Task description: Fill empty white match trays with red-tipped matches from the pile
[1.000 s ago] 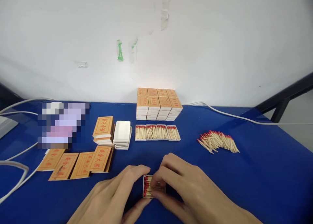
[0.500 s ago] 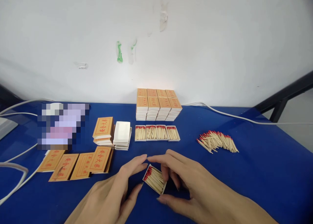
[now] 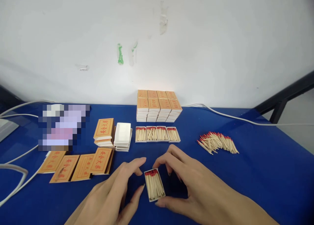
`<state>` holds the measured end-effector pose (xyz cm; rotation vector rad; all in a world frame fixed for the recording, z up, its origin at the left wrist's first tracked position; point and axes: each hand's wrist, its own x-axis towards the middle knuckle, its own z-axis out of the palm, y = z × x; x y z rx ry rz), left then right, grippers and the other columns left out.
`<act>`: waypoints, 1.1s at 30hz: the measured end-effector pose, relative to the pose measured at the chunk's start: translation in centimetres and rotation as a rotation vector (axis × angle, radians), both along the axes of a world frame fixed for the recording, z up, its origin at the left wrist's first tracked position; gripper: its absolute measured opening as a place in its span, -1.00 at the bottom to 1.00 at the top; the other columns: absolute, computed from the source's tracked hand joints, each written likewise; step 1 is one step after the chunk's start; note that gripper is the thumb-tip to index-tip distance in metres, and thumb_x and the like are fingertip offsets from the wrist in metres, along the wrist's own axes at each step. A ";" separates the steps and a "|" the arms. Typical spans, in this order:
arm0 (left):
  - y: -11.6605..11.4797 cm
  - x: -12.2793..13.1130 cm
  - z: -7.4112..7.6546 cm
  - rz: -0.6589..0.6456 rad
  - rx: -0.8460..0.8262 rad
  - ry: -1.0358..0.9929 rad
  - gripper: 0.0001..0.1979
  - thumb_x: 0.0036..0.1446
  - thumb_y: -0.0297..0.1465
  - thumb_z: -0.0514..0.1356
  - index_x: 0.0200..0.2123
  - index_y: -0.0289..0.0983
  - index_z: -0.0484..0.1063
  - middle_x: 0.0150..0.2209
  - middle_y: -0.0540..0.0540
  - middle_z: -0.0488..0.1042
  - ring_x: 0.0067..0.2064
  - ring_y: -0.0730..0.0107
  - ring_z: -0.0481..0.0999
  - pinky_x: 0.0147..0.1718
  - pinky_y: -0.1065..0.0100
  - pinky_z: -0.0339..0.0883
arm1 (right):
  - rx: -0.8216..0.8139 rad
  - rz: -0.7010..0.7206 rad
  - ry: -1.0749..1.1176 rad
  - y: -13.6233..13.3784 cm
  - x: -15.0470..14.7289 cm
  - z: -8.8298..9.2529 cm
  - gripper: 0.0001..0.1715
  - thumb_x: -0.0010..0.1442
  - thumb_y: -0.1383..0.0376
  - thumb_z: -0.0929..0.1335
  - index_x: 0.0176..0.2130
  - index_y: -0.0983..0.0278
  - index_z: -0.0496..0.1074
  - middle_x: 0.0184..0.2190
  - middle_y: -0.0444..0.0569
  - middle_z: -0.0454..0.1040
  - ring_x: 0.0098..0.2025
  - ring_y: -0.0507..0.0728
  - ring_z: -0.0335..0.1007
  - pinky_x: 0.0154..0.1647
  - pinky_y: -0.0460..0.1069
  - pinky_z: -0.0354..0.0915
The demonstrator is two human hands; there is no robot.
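A white matchbox tray [image 3: 155,185] full of red-tipped matches lies near the table's front, slightly turned, heads at the far end. My right hand [image 3: 186,182] grips it, index fingertip at the far edge and thumb at the near edge. Just left of the tray is my left hand [image 3: 115,189], thumb and fingers apart, holding nothing. Beyond both hands stands a row of several filled trays [image 3: 157,134]. To the right lies a loose pile of matches [image 3: 218,142].
Stacked matchboxes [image 3: 159,105] stand against the wall. Left of the filled row are stacked empty trays [image 3: 122,133], stacked orange sleeves [image 3: 104,129] and several sleeves laid out [image 3: 82,166]. White cables [image 3: 18,189] run along the left, another [image 3: 228,115] at the back right.
The filled tray has turned so that its match heads point more directly away from me. My right fingers have shifted around it; my left fingers have drawn slightly back from the right ones.
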<state>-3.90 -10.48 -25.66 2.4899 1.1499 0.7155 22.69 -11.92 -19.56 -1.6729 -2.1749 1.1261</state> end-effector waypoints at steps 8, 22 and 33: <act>0.1 -0.1 0.0 0.002 0.015 0.020 -0.57 0.63 -0.20 0.03 0.46 -0.01 0.21 -0.47 0.23 0.36 -0.60 0.58 0.49 -0.54 0.63 0.49 | 0.062 0.080 -0.032 0.1 0.1 -0.4 -0.47 0.36 0.17 0.60 0.24 0.07 0.49 0.13 -0.06 0.45 -0.03 0.17 0.54 -0.10 0.12 0.50; 0.3 0.2 1.1 -0.008 0.032 0.003 -0.63 0.65 -0.20 0.01 0.40 -0.05 0.27 -0.43 0.19 0.37 -0.57 0.57 0.53 -0.52 0.62 0.49 | 0.066 0.056 0.011 0.2 -0.2 -0.3 -0.37 0.37 0.18 0.57 0.34 0.09 0.46 0.19 0.00 0.45 0.10 0.22 0.54 0.07 0.19 0.52; 0.3 0.1 0.9 -0.025 0.004 -0.017 -0.62 0.63 -0.24 0.05 0.41 -0.04 0.26 -0.44 0.21 0.34 -0.55 0.60 0.51 -0.49 0.64 0.48 | 0.165 -0.019 0.056 0.5 2.3 1.1 -0.46 0.46 0.08 0.51 0.35 0.01 0.47 0.11 -0.06 0.47 0.03 0.14 0.51 0.05 0.07 0.47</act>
